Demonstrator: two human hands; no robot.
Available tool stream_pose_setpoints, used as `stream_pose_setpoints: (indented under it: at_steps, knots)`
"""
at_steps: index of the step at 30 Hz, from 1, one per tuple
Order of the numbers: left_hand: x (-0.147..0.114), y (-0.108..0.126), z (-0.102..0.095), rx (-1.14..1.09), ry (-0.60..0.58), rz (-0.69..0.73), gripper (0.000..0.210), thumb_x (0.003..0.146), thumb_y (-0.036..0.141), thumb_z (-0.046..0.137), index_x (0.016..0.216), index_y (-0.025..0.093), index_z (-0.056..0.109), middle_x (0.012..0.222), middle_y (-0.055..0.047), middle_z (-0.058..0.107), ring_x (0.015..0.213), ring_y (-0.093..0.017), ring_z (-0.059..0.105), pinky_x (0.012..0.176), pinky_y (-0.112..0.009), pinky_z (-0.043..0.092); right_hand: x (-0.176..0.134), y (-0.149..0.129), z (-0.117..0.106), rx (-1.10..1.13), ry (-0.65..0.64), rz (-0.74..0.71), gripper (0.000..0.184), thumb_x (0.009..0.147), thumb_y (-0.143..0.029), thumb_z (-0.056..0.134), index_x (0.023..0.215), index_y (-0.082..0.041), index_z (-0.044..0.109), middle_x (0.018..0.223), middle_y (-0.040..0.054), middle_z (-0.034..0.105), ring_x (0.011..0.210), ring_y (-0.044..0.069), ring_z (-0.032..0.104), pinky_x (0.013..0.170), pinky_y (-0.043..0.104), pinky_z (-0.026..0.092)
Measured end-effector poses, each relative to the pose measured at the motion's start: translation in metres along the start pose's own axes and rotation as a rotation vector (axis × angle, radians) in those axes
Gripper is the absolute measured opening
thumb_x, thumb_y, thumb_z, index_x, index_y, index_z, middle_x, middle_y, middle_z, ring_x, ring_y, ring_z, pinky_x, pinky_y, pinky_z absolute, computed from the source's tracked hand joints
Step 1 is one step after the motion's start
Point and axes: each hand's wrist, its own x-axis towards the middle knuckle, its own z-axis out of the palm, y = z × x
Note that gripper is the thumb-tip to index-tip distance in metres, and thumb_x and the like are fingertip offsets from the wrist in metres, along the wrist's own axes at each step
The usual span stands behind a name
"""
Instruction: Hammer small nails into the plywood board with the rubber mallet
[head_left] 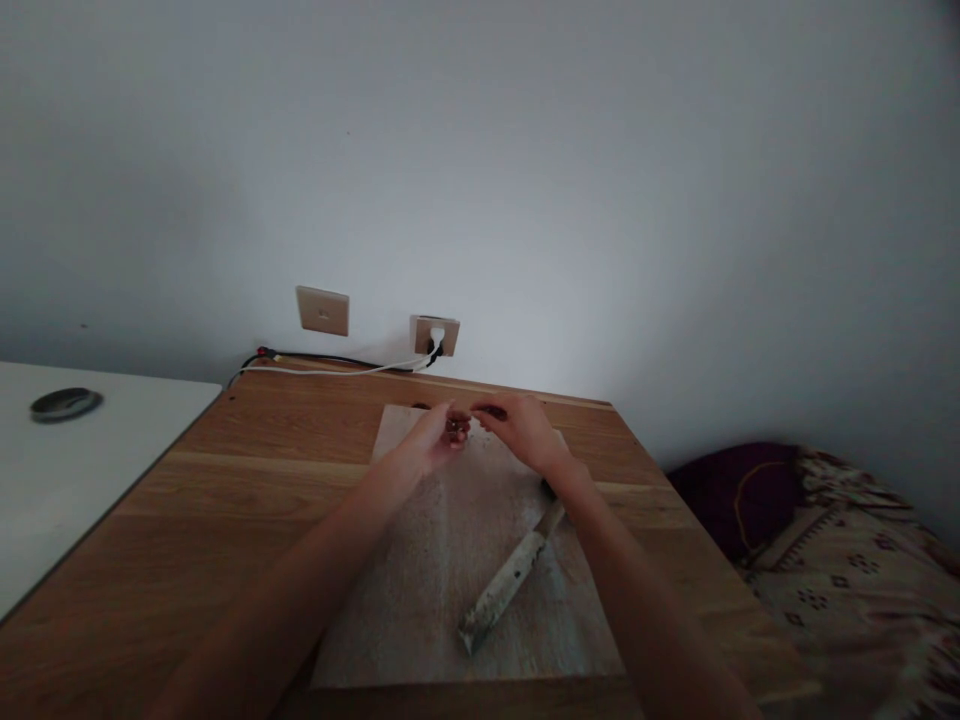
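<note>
My left hand (pixel 445 432) is over the far part of a pale worn board (pixel 420 570), its fingers curled in. Small shiny bits seem to lie in its fingers, too small to name. Close by on the right, my right hand (pixel 517 425) has thumb and fingers pinched together near the left fingertips. What it pinches, if anything, cannot be made out. A hammer-like tool (pixel 504 580) with a scuffed whitish handle lies slantwise on the board. Its dark far end is partly hidden by my right forearm. A small dark object (pixel 421 406) shows at the board's far edge.
The board rests on a wooden table (pixel 247 510) against a wall. White and black cables (pixel 330 370) run along its back edge to a socket (pixel 435 335). At left, a white surface (pixel 75 480) bears a dark oval object (pixel 66 404). Patterned cloth (pixel 847 580) lies at right.
</note>
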Motion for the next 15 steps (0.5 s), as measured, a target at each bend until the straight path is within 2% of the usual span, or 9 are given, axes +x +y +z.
stream_pose_setpoints:
  at_steps: [4, 7, 9, 12, 15]
  knots:
    - [-0.004, -0.010, 0.013, -0.041, -0.013, -0.010, 0.020, 0.085, 0.026, 0.062, 0.070, 0.019, 0.051, 0.059, 0.004, 0.047, 0.044, -0.008, 0.040, 0.043, -0.019, 0.028, 0.006, -0.014, 0.005, 0.059, -0.053, -0.071, 0.019, 0.097, -0.018, 0.066, 0.112, -0.019, 0.079, 0.094, 0.0048, 0.082, 0.083, 0.017, 0.074, 0.081, 0.025, 0.052]
    - [-0.006, -0.003, 0.012, -0.035, 0.001, 0.029, 0.022, 0.088, 0.027, 0.058, 0.069, 0.020, 0.047, 0.058, 0.006, 0.041, 0.042, -0.006, 0.035, 0.042, -0.018, 0.025, 0.008, -0.013, 0.005, 0.035, 0.007, -0.039, 0.018, 0.100, -0.022, 0.065, 0.112, -0.018, 0.077, 0.093, 0.0057, 0.081, 0.082, 0.016, 0.074, 0.081, 0.024, 0.052]
    - [-0.007, 0.006, 0.006, 0.012, 0.016, 0.066, 0.026, 0.090, 0.029, 0.056, 0.069, 0.020, 0.044, 0.058, 0.007, 0.037, 0.042, -0.005, 0.032, 0.041, -0.017, 0.025, 0.007, -0.006, 0.006, -0.079, 0.039, 0.031, 0.020, 0.103, -0.026, 0.060, 0.108, -0.016, 0.077, 0.096, 0.0088, 0.081, 0.087, 0.018, 0.074, 0.082, 0.026, 0.051]
    - [-0.006, 0.019, -0.007, 0.165, 0.028, 0.113, 0.030, 0.091, 0.036, 0.056, 0.069, 0.021, 0.043, 0.056, 0.009, 0.030, 0.042, -0.006, 0.029, 0.042, -0.018, 0.026, 0.002, 0.009, 0.016, -0.341, -0.072, 0.181, 0.027, 0.104, -0.032, 0.058, 0.103, -0.013, 0.076, 0.104, 0.0158, 0.079, 0.097, 0.025, 0.073, 0.084, 0.030, 0.050]
    - [-0.004, 0.024, -0.018, 0.424, 0.051, 0.139, 0.028, 0.091, 0.039, 0.058, 0.070, 0.021, 0.051, 0.053, 0.010, 0.028, 0.042, -0.008, 0.029, 0.043, -0.020, 0.025, -0.004, 0.021, 0.028, -0.430, -0.202, 0.239, 0.022, 0.102, -0.021, 0.056, 0.102, -0.011, 0.076, 0.104, 0.0188, 0.078, 0.098, 0.027, 0.073, 0.082, 0.031, 0.049]
